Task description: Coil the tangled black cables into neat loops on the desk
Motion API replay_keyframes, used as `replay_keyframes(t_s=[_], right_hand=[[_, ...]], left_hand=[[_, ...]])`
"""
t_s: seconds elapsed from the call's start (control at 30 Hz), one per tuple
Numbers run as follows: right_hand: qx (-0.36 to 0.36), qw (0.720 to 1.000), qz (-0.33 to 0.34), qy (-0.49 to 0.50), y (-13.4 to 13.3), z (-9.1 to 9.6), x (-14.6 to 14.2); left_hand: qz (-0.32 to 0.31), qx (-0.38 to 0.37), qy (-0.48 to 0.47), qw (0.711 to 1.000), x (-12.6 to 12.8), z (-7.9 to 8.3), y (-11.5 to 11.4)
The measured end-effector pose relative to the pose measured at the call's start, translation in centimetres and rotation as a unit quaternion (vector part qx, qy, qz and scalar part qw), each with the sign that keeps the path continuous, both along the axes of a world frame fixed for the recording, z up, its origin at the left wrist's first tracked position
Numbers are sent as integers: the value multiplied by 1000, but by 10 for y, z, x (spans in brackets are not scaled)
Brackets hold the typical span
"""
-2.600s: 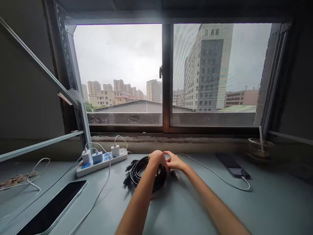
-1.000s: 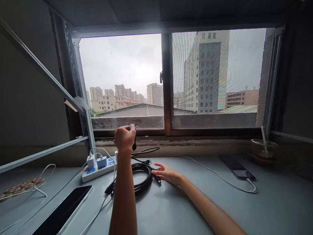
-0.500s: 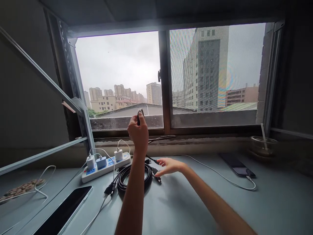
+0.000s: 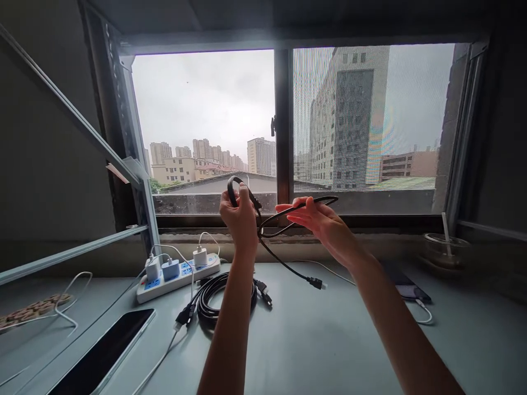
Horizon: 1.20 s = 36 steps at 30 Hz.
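A black HDMI-type cable (image 4: 284, 262) is held up in front of the window. Wrapped around one end of it, in a small coil, is my left hand (image 4: 239, 208), its thumb pressed on the strands. My right hand (image 4: 319, 216) pinches a loose loop of the same cable between thumb and fingers, the other fingertips pointing left. From between the hands the free plug (image 4: 316, 283) with a pale tip hangs down above the desk. Below, partly behind my left forearm, lies a coil of black cables (image 4: 209, 299) with several plugs on both sides.
A white power strip (image 4: 179, 278) with chargers stands at the back left. A phone (image 4: 102, 351) lies front left. Another phone (image 4: 413, 291) and a lidded cup with a straw (image 4: 447, 249) are at the right. A metal shelf frame (image 4: 74, 255) borders the left.
My right hand has risen from beside the coil on the desk and lifted a loop of cable. A plug now dangles free. My left hand has shifted slightly right, still gripping its small coil.
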State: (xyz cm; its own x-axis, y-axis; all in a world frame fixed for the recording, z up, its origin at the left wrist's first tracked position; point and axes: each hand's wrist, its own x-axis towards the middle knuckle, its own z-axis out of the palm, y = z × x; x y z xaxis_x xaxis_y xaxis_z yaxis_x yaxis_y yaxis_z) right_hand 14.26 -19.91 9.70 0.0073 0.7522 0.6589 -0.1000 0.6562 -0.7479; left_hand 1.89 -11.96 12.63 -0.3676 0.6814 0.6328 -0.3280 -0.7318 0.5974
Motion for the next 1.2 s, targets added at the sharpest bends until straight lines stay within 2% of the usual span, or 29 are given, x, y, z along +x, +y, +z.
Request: replay_keyframes(t_s=[0.1, 0.27, 0.4, 0.53, 0.73, 0.93, 1.07, 1.2], right_hand=[[13, 998, -11, 67, -9, 6, 4], [14, 984, -79, 157, -13, 12, 21], [-11, 976, -161, 145, -19, 13, 36], [10, 968, -213, 133, -34, 17, 39], [18, 960, -217, 179, -63, 27, 32], [-2, 947, -229, 227, -88, 33, 42], [57, 936, -292, 188, -86, 31, 47], [111, 926, -326, 157, -77, 27, 47]], left_hand=[[-21, -4, -37, 999, -4, 1, 0], [14, 7, -53, 998, -10, -1, 11], [59, -1, -60, 996, -19, -1, 21], [91, -3, -55, 994, -26, -2, 26], [73, 14, -44, 996, -24, -3, 21], [81, 7, -91, 993, -32, 0, 20], [105, -7, -82, 991, -43, 1, 25], [123, -41, -19, 991, -50, -2, 32]])
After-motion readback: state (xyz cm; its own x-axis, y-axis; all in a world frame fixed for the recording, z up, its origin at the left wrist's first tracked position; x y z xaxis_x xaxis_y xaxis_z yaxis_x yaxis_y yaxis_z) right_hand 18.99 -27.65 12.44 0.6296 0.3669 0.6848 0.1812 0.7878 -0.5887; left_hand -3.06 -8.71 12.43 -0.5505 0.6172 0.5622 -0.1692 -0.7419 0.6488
